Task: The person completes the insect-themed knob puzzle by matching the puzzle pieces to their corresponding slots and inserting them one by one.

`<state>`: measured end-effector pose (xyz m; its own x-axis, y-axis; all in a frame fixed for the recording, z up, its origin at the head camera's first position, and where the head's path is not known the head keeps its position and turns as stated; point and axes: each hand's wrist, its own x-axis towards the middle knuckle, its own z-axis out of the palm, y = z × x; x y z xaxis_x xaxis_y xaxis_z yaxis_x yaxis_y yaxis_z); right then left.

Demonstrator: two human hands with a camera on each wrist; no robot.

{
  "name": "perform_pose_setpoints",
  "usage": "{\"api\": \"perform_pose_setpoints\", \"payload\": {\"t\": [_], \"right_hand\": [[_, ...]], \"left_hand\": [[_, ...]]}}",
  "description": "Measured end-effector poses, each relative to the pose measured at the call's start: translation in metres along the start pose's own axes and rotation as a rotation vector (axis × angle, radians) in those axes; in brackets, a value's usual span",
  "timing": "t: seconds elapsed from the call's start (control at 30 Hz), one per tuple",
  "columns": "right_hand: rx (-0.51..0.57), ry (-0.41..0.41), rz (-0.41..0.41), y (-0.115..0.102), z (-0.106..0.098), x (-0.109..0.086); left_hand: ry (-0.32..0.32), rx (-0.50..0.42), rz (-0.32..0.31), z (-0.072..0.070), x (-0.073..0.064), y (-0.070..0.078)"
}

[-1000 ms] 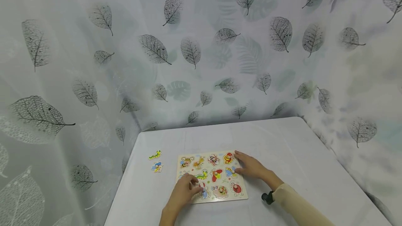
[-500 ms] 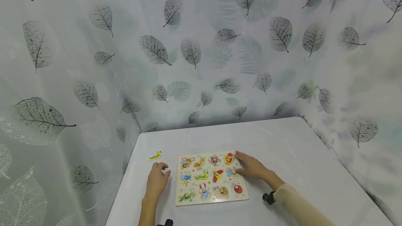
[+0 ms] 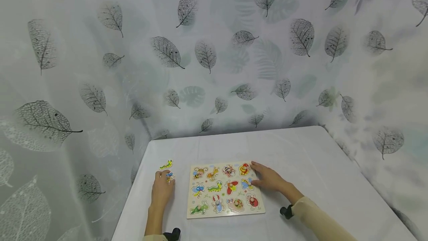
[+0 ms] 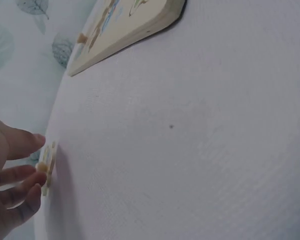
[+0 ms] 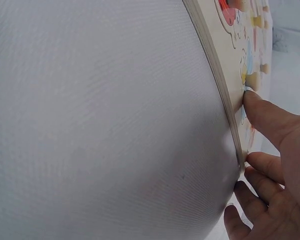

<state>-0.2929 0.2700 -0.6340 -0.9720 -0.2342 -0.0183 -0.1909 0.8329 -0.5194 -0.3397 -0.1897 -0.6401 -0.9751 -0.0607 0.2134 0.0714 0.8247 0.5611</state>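
Observation:
A wooden peg puzzle board (image 3: 226, 209) with bright insect pieces lies flat on the table. Left of it, my left hand (image 3: 162, 192) reaches around a blue insect puzzle piece (image 3: 169, 177). In the left wrist view, the piece's knob (image 4: 42, 167) sits by the fingertips, while the thumb stays apart above it. My right hand (image 3: 270, 177) rests at the board's right edge. Its thumb (image 5: 262, 112) touches the top face, and the other fingers lie along the corner and on the cloth.
A green caterpillar piece (image 3: 166, 164) lies just beyond the left hand. White cloth covers the table (image 3: 301, 151). A leaf-print curtain (image 3: 217, 66) hangs behind and at both sides. Black wrist straps (image 3: 286, 211) show below the hands.
My left hand has moved from the board's lower left out to the blue insect piece on the left, uncovering the board's left side. The right hand stays in place.

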Motion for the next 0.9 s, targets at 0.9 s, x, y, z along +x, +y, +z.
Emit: {"api": "perform_pose_setpoints", "payload": {"t": [0.9], "right_hand": [[0.007, 0.001, -0.012, -0.002, -0.001, -0.002]], "left_hand": [[0.005, -0.066, 0.012, 0.007, 0.016, -0.016]]}}
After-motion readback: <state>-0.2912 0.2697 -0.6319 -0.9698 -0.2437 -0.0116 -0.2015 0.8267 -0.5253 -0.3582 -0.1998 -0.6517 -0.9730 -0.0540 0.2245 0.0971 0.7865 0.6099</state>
